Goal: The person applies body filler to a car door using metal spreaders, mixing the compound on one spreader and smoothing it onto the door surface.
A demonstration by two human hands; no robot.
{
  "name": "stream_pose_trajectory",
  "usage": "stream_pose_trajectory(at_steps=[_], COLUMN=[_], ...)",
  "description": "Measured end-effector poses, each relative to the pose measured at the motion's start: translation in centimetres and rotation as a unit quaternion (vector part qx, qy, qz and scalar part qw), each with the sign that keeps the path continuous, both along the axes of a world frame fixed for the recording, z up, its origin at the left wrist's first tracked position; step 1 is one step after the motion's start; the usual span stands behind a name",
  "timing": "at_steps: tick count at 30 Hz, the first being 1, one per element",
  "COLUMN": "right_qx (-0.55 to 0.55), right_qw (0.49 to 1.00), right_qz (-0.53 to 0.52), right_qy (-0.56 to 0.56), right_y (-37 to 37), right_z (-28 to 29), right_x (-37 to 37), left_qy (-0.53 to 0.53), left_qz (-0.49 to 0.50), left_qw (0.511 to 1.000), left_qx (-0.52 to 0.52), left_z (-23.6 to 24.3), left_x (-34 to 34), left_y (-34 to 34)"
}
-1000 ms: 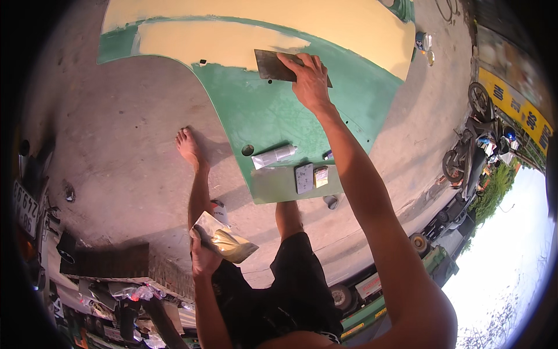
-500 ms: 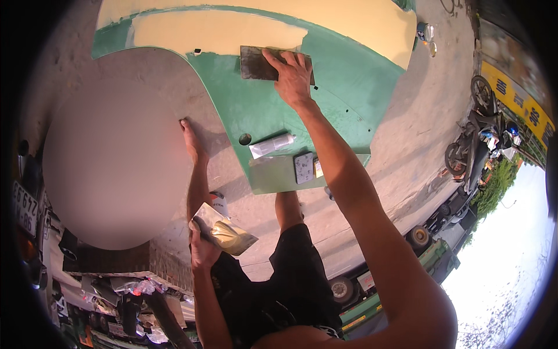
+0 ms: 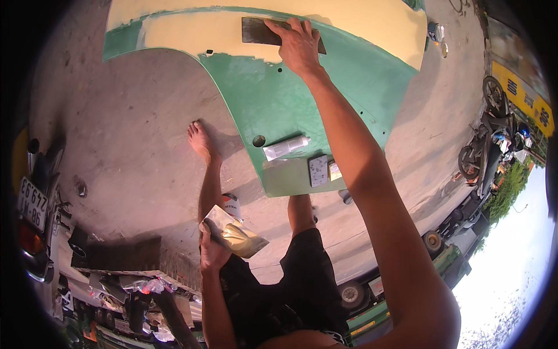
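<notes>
Green panel (image 3: 279,102) under tube (image 3: 286,148) and block (image 3: 318,170)

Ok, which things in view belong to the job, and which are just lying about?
Job: scraper in the right hand; plate with yellow paste in the left hand; green panel; probably the tube and grey block resting on it.

Lying about: motorbike at the right; large wheel near the lower edge. The can beside the left leg could be either.

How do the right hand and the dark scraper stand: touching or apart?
Touching: the head view shows the right hand gripping the dark scraper, its fingers spread on the flat face.
</notes>
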State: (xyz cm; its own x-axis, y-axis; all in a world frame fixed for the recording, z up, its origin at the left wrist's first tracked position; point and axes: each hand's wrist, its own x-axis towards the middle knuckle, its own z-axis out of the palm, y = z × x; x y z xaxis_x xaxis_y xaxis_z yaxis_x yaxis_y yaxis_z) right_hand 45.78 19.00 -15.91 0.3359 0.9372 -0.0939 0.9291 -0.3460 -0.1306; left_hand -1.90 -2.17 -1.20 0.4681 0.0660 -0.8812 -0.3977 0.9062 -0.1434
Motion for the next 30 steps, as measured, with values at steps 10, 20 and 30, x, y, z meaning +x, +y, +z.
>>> stream_pose_trajectory(at_steps=[10,20,30], right_qx=[-0.055,0.048,0.353], right_qw=[0.996,0.873,0.551], right_qz=[-0.028,-0.222,-0.466], right_qy=[0.059,0.432,0.595], right_y=[-1.5,-9.9,-21.3], right_z=[1.4,14.4,28.4], right_x=[-2.6,0.0,3.2], left_qy=[0.011,0.042,0.063], left_qz=[-0.004,-0.054,-0.110], left_qw=[1.000,0.968,0.931], left_qx=[0.016,0.240,0.343], left_z=[1.2,3.2,6.2], left_x=[1.3,14.8,34.2], left_y=[1.2,12.1,10.1])
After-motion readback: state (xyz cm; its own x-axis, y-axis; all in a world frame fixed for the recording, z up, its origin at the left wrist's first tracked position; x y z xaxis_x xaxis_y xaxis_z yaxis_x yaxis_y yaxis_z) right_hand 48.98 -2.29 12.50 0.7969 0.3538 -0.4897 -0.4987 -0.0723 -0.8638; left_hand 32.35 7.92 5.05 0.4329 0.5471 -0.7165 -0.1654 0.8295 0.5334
